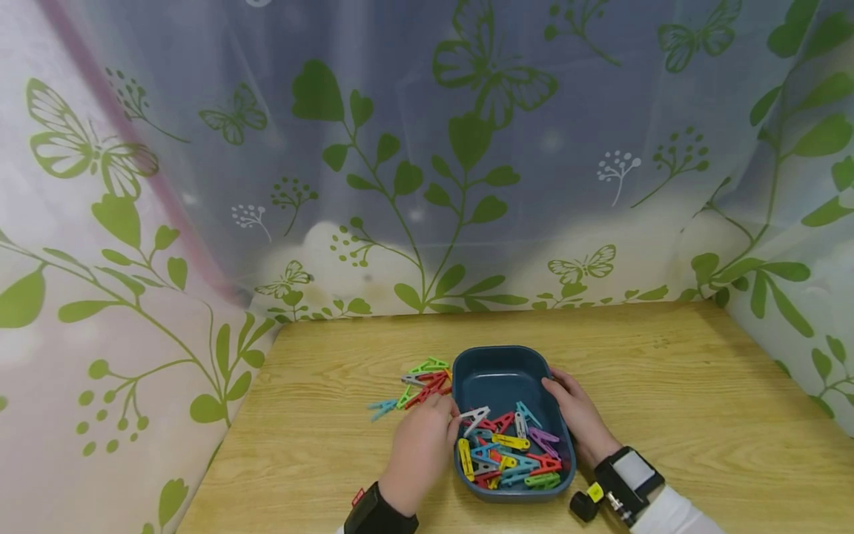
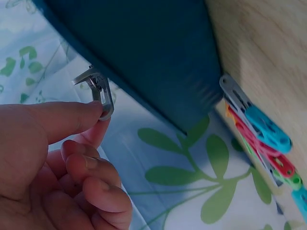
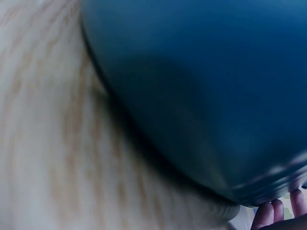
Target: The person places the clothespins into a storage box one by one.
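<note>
A dark blue plastic bin [image 1: 505, 360] holds many coloured clothespins, heaped in its near half. Above its left rim, my left hand [image 1: 425, 437] pinches a pale grey-white clothespin [image 1: 475, 419] between thumb and index finger. The left wrist view shows that clothespin [image 2: 100, 91] at the fingertips, with the other fingers loosely curled below. My right hand [image 1: 582, 415] holds the bin's right side, its thumb at the rim. In the right wrist view the bin's outer wall [image 3: 192, 96] fills most of the picture, and only a few fingertips [image 3: 276, 211] show at its corner.
A small pile of clothespins [image 1: 427, 387], in red, green, blue and grey, lies on the wooden table [image 1: 320, 445] just left of the bin. A curtain [image 1: 400, 245] with leaves and butterflies hangs along the back and sides of the table.
</note>
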`<state>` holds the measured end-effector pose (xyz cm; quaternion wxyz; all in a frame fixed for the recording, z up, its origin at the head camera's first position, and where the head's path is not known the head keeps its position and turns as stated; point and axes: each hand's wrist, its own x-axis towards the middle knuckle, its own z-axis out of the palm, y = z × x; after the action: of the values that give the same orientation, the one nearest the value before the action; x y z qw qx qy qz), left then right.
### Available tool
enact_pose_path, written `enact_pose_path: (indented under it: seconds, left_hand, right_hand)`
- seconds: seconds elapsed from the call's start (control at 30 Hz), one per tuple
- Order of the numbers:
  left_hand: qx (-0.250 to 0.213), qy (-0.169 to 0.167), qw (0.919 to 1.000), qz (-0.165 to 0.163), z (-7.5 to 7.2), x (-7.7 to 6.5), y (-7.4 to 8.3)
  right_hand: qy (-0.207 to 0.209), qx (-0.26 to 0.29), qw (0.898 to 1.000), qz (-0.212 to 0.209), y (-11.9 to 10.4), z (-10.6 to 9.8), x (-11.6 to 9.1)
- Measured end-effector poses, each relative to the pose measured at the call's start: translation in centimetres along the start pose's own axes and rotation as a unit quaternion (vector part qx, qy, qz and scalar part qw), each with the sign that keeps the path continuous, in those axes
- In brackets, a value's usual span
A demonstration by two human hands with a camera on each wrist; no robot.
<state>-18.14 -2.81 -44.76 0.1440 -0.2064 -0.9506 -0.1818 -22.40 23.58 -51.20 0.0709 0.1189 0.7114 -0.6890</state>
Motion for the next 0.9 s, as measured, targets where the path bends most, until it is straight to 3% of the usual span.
enact_pose_path:
  seconds: [0.2,0.6,0.9]
  left_hand:
    - [0.003,-0.008,0.9998,0.016,0.6,-0.1,0.6]
    - [0.017,-0.043,0.9988,0.016,1.9,0.1,0.5]
    - [0.014,-0.055,0.9984,0.005,1.8,0.3,0.8]
  right_hand:
    - [-0.001,0.000,1.000,0.002,0.1,0.0,0.0]
    - [-0.003,0.001,1.000,0.006,0.0,0.0,0.1]
    - [-0.005,0.005,1.000,0.006,0.0,-0.1,0.2]
